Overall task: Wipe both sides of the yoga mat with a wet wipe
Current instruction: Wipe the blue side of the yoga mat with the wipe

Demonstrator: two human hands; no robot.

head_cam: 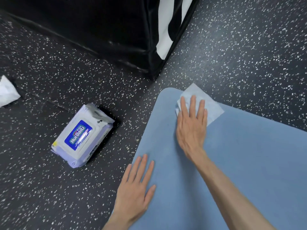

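Note:
A light blue yoga mat (240, 163) lies flat on the speckled dark floor, its rounded far corner near the middle of the view. A white wet wipe (211, 105) is spread on that corner, partly over the mat's far edge. My right hand (191, 128) presses flat on the wipe, fingers together and pointing away. My left hand (134, 188) rests palm down on the mat's left edge, fingers slightly apart, holding nothing.
A pack of wet wipes (81, 136) with a blue label lies on the floor left of the mat. A large black padded block (99, 25) stands behind it. A crumpled white wipe (7, 92) lies at the far left.

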